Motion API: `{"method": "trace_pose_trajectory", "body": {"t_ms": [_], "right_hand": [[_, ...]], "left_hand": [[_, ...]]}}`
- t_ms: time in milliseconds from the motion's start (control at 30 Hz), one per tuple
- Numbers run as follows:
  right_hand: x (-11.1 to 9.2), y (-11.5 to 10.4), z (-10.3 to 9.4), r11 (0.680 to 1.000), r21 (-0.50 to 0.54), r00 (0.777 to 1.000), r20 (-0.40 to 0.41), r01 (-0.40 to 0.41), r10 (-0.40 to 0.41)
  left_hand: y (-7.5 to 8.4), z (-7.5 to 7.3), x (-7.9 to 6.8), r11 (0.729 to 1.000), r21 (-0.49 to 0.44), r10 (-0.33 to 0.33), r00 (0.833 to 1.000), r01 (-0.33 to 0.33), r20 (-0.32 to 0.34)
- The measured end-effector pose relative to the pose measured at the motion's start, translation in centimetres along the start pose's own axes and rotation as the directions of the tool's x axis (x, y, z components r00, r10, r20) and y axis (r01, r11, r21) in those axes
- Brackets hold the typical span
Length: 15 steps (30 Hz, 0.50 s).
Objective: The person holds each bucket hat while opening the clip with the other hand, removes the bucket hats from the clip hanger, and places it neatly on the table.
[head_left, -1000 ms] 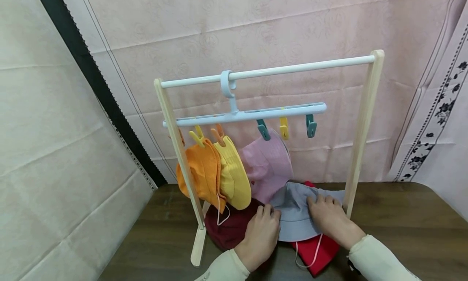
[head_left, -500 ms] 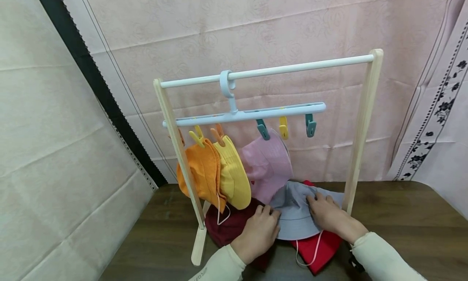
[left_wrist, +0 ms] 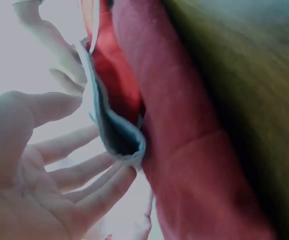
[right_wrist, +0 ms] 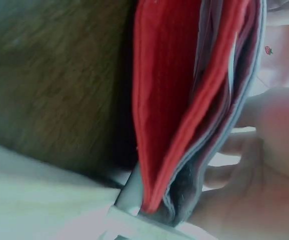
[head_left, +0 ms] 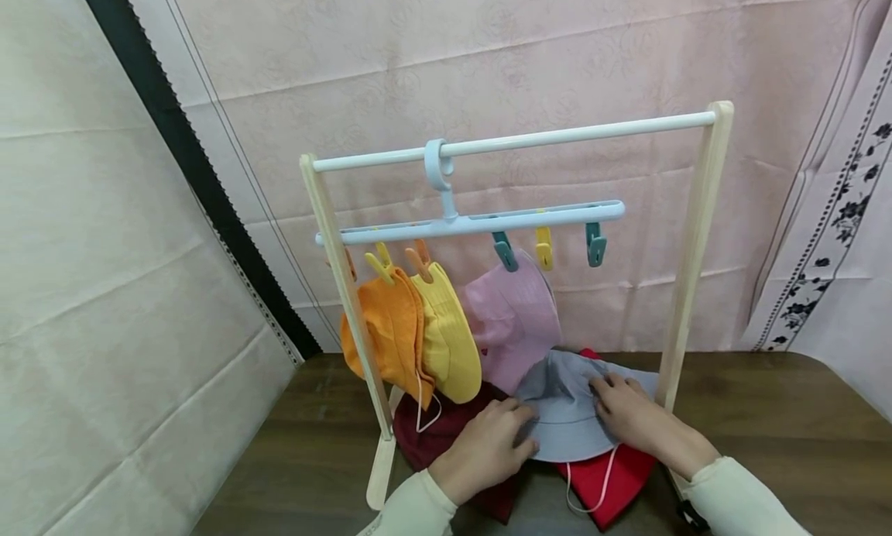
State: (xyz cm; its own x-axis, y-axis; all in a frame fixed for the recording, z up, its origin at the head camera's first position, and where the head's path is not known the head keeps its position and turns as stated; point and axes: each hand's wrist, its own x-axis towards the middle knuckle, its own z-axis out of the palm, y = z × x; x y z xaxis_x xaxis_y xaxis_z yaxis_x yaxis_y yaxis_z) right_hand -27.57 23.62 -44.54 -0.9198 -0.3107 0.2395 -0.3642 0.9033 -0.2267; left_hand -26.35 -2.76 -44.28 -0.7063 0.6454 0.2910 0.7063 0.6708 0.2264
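A grey-blue bucket hat point(head_left: 560, 424) lies on top of a red hat point(head_left: 616, 482) with a white cord, beneath the hanger. My left hand point(head_left: 484, 447) is at the hat's left edge, over a maroon hat point(head_left: 432, 435). In the left wrist view its fingers point(left_wrist: 97, 190) are spread and extended, fingertips right at the grey-blue brim. My right hand point(head_left: 630, 416) rests on the right side of the grey-blue hat, its fingers laid loosely over the fabric. The right wrist view shows the red brim point(right_wrist: 184, 140) below the grey-blue one.
A wooden rack point(head_left: 690, 265) with a pale rod holds a light-blue clip hanger point(head_left: 481, 222). Orange point(head_left: 383, 327), yellow point(head_left: 444, 338) and lilac point(head_left: 512, 319) hats hang from its pegs. A yellow peg point(head_left: 543, 249) and a teal peg point(head_left: 595, 245) hang at the right.
My left hand's fingers have loosened and its thumb has spread away at the brim. The right wrist has shifted slightly right. The hats stay in place.
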Motion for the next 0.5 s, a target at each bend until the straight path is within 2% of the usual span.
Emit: {"method": "trace_pose_trajectory", "body": {"t_ms": [67,133,167,233,300,400,500], "right_hand": [[-0.2,-0.2,-0.1,0.999,0.042,0.997,-0.078,0.027,-0.024],[-0.3,-0.5,-0.5,0.996,0.067,0.985,-0.169,0.052,-0.040],[-0.2,-0.7,-0.9,0.995,0.067,0.974,-0.220,0.068,-0.052],[-0.2,-1.2,-1.7,0.993,0.043,0.934,-0.347,0.106,-0.085],[-0.2,-1.9,-2.8,0.991,0.016,0.882,-0.458,0.130,-0.108],[-0.2,-2.9,-4.7,0.985,-0.003,0.794,-0.591,0.175,-0.143],[-0.3,-4.0,-6.7,0.977,0.011,0.736,-0.659,0.212,-0.152]], "left_hand": [[0.0,-0.5,-0.1,0.997,-0.082,-0.014,1.000,0.013,-0.020],[0.1,-1.2,-0.2,0.993,-0.117,-0.017,0.997,0.008,-0.080],[0.1,-1.7,-0.2,0.993,-0.114,-0.012,0.992,-0.003,-0.125],[0.3,-2.8,-0.3,0.995,-0.098,0.002,0.972,-0.026,-0.235],[0.5,-4.1,-0.3,0.995,-0.073,0.033,0.935,-0.063,-0.354],[0.7,-6.2,-0.5,0.987,-0.087,0.075,0.862,-0.136,-0.501],[0.6,-8.2,-0.5,0.965,-0.109,0.123,0.781,-0.237,-0.612]]}}
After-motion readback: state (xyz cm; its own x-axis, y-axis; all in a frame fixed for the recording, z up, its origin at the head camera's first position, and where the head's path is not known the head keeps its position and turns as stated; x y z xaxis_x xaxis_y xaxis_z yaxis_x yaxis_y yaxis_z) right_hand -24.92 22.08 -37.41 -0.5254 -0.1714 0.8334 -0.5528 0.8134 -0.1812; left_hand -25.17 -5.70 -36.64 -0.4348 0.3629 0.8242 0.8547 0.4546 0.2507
